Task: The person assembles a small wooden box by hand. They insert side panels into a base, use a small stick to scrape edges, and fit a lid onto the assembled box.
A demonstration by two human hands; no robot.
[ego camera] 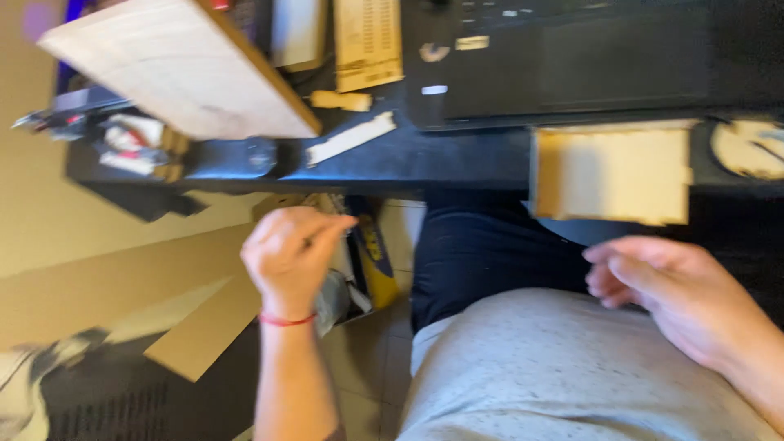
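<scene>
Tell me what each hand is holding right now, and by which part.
Left hand is pinched shut, but any held thing is too blurred to tell. Right hand is open, holding nothing.

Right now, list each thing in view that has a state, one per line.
left hand: closed in a loose fist, held below the desk edge; what it pinches is too blurred to tell
right hand: open, fingers spread, empty, above the lap
wooden box: open-topped, resting at the desk edge
wooden board: lying tilted at the desk's left end
laptop: open on the desk
</scene>
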